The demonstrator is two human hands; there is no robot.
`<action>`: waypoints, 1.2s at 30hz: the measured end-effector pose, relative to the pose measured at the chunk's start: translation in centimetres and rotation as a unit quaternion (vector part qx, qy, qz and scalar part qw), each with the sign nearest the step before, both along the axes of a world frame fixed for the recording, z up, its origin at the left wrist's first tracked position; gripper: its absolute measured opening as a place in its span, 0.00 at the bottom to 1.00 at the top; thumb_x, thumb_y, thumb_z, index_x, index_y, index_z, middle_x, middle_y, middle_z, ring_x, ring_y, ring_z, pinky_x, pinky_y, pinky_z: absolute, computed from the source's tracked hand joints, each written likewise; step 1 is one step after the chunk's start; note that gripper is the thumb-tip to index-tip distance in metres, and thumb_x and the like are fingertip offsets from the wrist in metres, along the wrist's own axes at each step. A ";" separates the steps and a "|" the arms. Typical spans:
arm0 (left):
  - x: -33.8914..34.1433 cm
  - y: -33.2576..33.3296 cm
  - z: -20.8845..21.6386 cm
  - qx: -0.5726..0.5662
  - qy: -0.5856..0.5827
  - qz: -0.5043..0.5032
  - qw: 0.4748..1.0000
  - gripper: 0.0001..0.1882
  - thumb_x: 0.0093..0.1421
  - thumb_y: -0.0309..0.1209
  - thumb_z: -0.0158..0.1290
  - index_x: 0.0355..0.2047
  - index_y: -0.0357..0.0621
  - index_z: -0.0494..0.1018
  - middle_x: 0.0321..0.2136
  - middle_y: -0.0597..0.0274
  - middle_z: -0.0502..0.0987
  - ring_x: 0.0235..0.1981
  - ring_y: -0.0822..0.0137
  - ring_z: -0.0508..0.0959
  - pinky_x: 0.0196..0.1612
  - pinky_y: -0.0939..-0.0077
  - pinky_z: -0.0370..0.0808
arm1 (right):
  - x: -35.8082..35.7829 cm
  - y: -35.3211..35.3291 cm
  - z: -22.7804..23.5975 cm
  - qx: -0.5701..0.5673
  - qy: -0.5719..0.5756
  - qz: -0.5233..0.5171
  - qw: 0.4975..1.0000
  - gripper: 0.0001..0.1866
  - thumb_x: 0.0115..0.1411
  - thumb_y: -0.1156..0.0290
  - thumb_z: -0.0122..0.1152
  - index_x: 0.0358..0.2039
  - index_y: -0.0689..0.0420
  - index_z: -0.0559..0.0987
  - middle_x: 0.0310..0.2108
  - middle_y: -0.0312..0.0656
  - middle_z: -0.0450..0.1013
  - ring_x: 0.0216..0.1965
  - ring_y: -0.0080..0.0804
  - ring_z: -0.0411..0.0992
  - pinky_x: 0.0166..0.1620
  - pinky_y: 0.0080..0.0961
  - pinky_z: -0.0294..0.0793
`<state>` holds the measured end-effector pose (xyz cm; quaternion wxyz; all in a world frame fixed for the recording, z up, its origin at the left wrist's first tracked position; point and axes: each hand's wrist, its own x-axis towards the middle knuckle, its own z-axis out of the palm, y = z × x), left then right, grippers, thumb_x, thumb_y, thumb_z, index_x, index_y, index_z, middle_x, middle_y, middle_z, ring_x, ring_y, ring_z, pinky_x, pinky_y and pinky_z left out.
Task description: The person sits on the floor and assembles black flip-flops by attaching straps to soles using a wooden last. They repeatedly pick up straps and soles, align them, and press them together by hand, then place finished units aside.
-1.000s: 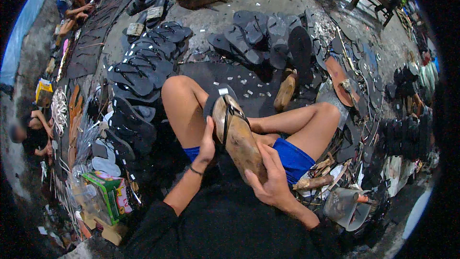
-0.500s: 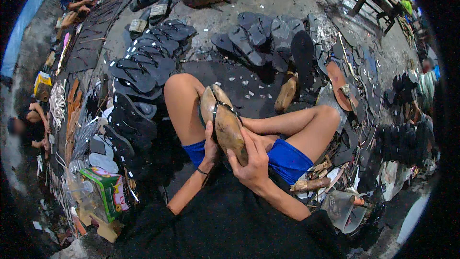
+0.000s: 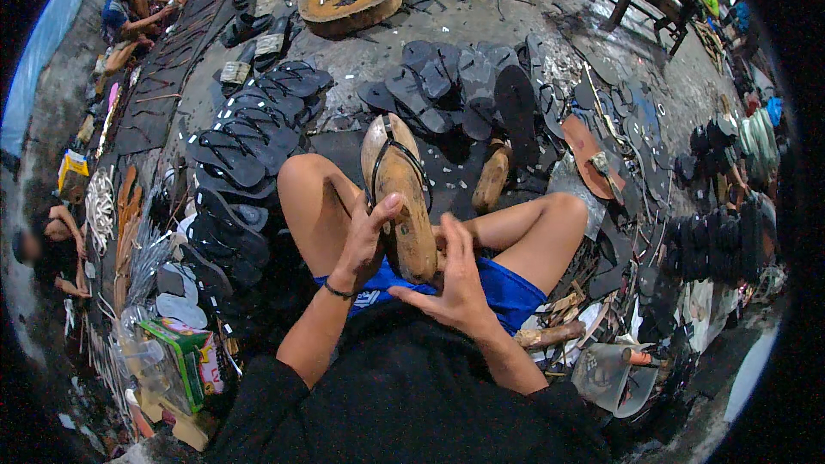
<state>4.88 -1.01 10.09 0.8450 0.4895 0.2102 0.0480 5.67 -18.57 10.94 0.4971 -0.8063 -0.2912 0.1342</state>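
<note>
A brown wooden shoe last (image 3: 411, 215) stands toe-up between my bent knees, tilted slightly left. Over its toe end runs a black thong strap (image 3: 400, 145), with one band coming down along its right side. My left hand (image 3: 359, 245) grips the last from the left, its thumb laid across the wood. Beside the heel end, my right hand (image 3: 460, 288) is open with thumb and fingers apart. Whether its fingertips touch the last, I cannot tell. What lies behind the last is mostly hidden. A second wooden last (image 3: 492, 176) rests on the ground past my right shin.
Rows of black thong sandals (image 3: 230, 155) lie to the left, dark soles (image 3: 421, 90) ahead. A round wooden block (image 3: 344, 21) sits farther off. Rust-brown soles (image 3: 589, 155), scraps and a clear plastic container (image 3: 601, 378) are at right. Two people sit at far left, beyond a green box (image 3: 176, 365).
The last has turned more upright, its toe end raised. My right hand has come off the last's side and opened; my left thumb now lies over the wood. The whole view has shifted slightly.
</note>
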 end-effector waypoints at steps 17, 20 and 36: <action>-6.4 -1.5 6.1 -0.061 -0.023 -0.188 0.980 0.75 0.31 0.69 0.65 0.66 0.35 0.39 0.63 0.50 0.52 0.64 0.57 0.57 0.64 0.62 0.55 | -4.8 -3.3 -1.1 0.268 0.511 -0.031 0.816 0.22 0.71 0.57 0.40 0.54 0.61 0.69 0.49 0.34 0.71 0.49 0.22 0.65 0.55 0.23 0.62; -7.9 -1.4 6.1 -0.087 -0.002 -0.179 0.980 0.77 0.29 0.68 0.66 0.67 0.35 0.37 0.64 0.50 0.50 0.64 0.57 0.56 0.65 0.62 0.54 | -5.0 -2.4 1.2 0.290 0.507 -0.038 0.811 0.18 0.70 0.58 0.42 0.40 0.61 0.74 0.38 0.29 0.72 0.36 0.18 0.65 0.41 0.17 0.66; -7.0 -0.6 7.2 0.016 -0.099 -0.167 0.981 0.74 0.27 0.51 0.74 0.65 0.34 0.38 0.60 0.50 0.55 0.61 0.57 0.59 0.63 0.62 0.57 | -1.8 -2.4 -1.2 0.220 0.449 0.057 0.864 0.32 0.56 0.61 0.65 0.57 0.62 0.67 0.56 0.43 0.67 0.56 0.31 0.64 0.62 0.33 0.59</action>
